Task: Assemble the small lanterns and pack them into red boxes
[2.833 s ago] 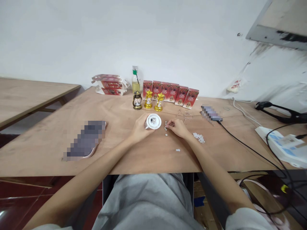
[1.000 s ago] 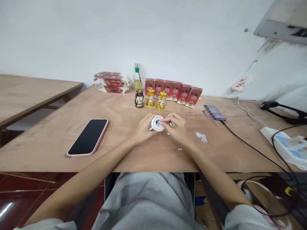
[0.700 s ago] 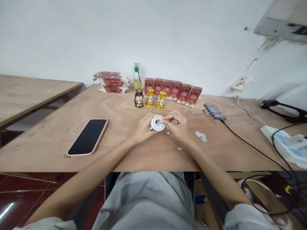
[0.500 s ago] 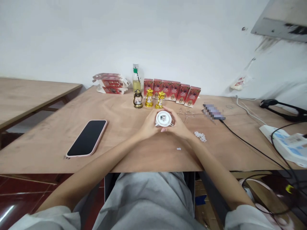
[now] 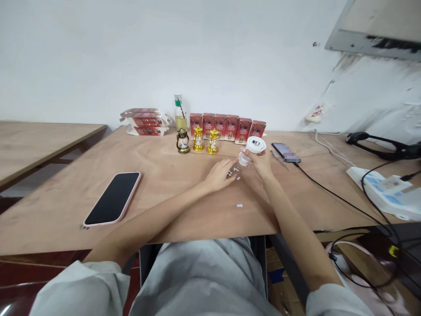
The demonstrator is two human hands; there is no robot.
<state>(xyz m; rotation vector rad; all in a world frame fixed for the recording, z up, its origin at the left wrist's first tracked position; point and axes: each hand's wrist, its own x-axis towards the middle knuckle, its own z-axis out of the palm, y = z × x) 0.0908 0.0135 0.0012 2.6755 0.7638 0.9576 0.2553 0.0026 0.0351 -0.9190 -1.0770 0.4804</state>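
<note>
My right hand point(image 5: 262, 163) is closed around a white lantern point(image 5: 256, 145), holding it just above the table at the right of centre. Its round base faces up, with a small recess and dark and metallic parts in the middle. My left hand point(image 5: 219, 175) lies low over the table with its fingers stretched out, nothing gripped. Several small white pieces point(image 5: 238, 178) are scattered beside its fingertips. One more white scrap point(image 5: 240, 205) lies closer to the table's front edge. Behind the hands stand two gold lanterns point(image 5: 212, 142) and a dark bronze lantern point(image 5: 183, 142).
Several red boxes point(image 5: 232, 127) line the wall beside a bottle point(image 5: 180, 121) and flattened cartons point(image 5: 149, 124). A large phone point(image 5: 113, 198) lies left. To the right are a cabled phone point(image 5: 285, 152), a thin tool point(image 5: 279, 159), a power strip point(image 5: 388, 197) and black headgear point(image 5: 381, 145).
The white lantern has moved right in my right hand. My left hand has let go of it and come down left of the small white pieces. The view has shifted slightly.
</note>
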